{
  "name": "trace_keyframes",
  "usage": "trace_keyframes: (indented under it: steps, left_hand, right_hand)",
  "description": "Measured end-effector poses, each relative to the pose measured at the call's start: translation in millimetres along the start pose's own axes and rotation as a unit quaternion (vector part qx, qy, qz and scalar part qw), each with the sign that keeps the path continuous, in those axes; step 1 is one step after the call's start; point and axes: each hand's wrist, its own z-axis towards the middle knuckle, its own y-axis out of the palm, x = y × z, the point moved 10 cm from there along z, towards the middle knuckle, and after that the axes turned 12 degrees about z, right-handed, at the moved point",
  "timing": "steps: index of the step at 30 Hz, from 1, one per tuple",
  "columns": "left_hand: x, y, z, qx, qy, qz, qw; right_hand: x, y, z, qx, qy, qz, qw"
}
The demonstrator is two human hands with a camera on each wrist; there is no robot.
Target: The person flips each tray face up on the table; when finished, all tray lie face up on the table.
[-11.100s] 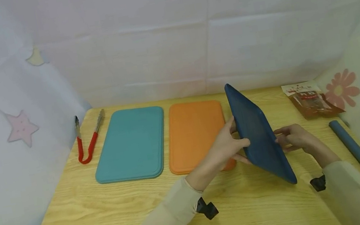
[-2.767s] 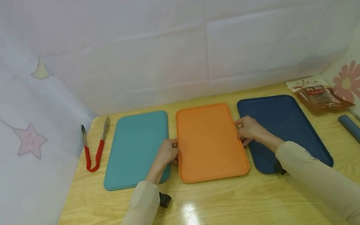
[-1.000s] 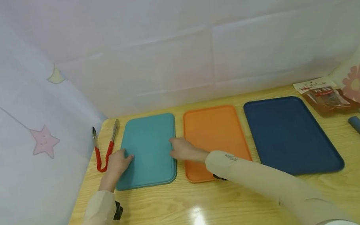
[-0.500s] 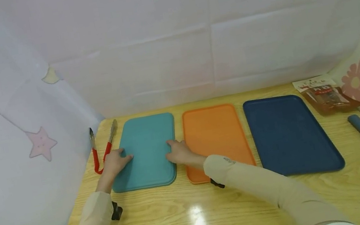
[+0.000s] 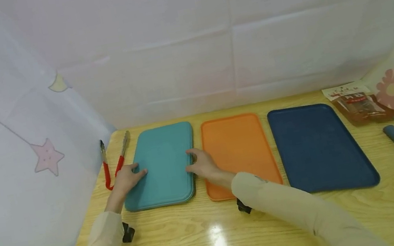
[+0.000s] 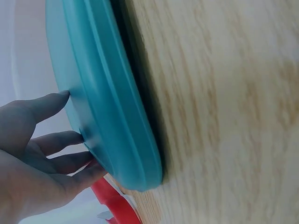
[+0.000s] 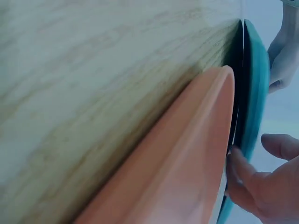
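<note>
Teal tray [image 5: 162, 164] has lifted at right — long axis pointing away — left grip [image 5: 124, 182], right grip [image 5: 204, 165] pinching it

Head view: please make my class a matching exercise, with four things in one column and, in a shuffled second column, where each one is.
Things
1. teal tray
2. orange tray
3. tongs
4. packet

Places
A. directly left of the blue tray
B. far right corner of the table
C. between the left hand and right hand
D. table's left edge

Pairs: 1-C, 2-A, 3-D, 4-B
</note>
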Motion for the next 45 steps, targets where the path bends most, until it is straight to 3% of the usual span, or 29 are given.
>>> trace_keyframes:
  steps: [5,9,15,18,23,29,36,45]
  left_hand:
    - [0.8,-1.1,-3.5,0.016,0.014,-0.035,0.9992]
    - [0.7,-2.2,-6.6,0.025,0.027,-0.050,0.9981]
    - [1.9,4.2,-17.5,-0.021,0.026,-0.064,0.9974]
    - [6.7,7.6,-31.5,-0.036,0.038,-0.060,0.9968]
    - [24.9,8.4,-64.2,-0.033,0.077,-0.042,0.9956]
    - [44.9,10.6,-97.1,-0.057,0.120,-0.051,0.9898]
    - [49.2,9.2,-117.6,-0.037,0.156,-0.093,0.9827]
    - [58.9,7.9,-134.8,-0.001,0.183,-0.157,0.9706]
  right_hand:
    - [-10.8,-14.1,3.1,0.004,-0.015,0.047,0.9988]
    - [-15.1,-17.8,7.9,-0.015,0.002,0.102,0.9947]
    - [-16.4,-18.1,14.5,-0.036,0.029,0.175,0.9835]
    - [-19.6,-18.1,14.6,-0.043,0.032,0.181,0.9820]
    - [-27.8,-18.1,14.4,-0.060,0.043,0.210,0.9749]
    - [-41.6,-21.1,13.0,-0.072,0.047,0.233,0.9688]
    - [-56.4,-18.0,5.1,-0.076,0.059,0.248,0.9640]
    - [-83.6,-13.9,-1.4,-0.087,0.070,0.311,0.9439]
